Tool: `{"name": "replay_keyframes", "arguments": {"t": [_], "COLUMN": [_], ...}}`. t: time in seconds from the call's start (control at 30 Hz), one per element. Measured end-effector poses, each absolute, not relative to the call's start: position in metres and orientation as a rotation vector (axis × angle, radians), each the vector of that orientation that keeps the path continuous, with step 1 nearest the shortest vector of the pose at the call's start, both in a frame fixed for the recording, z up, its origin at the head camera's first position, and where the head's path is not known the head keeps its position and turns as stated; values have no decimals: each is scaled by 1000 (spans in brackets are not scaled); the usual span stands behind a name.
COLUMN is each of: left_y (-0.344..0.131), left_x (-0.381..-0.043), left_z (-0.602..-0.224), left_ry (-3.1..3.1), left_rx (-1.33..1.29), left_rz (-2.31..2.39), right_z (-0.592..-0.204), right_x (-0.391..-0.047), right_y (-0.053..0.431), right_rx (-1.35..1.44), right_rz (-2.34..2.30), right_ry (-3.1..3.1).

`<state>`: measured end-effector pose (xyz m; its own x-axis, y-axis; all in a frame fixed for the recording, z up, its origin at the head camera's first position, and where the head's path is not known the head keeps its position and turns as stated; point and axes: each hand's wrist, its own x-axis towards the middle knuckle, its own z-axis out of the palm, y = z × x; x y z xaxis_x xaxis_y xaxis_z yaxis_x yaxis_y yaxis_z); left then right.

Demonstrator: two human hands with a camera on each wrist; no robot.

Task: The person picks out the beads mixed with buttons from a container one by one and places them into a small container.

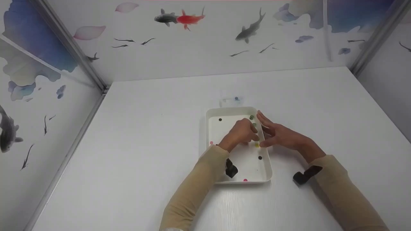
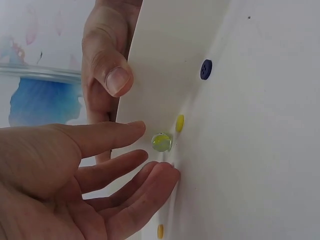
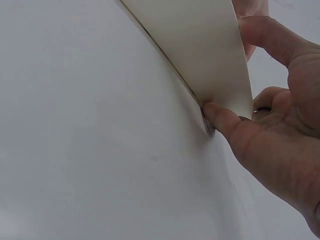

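A shallow white tray (image 1: 236, 110) lies on the table with small buttons and marbles in it. My left hand (image 1: 239, 133) reaches inside by the right wall. In the left wrist view its spread fingertips (image 2: 135, 127) are around a clear green-yellow glass marble (image 2: 161, 142), with a gap showing between thumb and fingers. Close by are a yellow button (image 2: 180, 123) and a dark blue button (image 2: 206, 69). From outside, my right hand (image 1: 284, 136) holds the tray's right wall, thumb at the rim and a finger at the bottom edge (image 3: 220, 117).
Green marbles (image 1: 251, 117) sit along the tray's right wall. Dark buttons (image 1: 220, 119) and a pink piece (image 1: 245, 180) lie elsewhere inside. Beyond the tray is a see-through item with a blue spot (image 1: 236, 98). Printed panels (image 1: 208, 54) enclose the white table (image 1: 154, 141).
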<state>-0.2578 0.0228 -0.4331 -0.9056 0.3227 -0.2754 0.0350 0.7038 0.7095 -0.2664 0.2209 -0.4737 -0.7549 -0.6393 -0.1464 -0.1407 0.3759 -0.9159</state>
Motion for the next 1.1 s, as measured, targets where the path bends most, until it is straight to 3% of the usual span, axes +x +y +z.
{"name": "replay_keyframes", "arguments": {"t": [1.1], "left_y": [18], "left_x": [-267], "left_z": [-439], "left_ry": [2514], "left_rx": [290], "left_rz": [1028], "right_z": [-473], "right_x": [-265], "right_y": [222], "right_rx": [-646], "right_rz": [-1407], "right_ry": [2130]}}
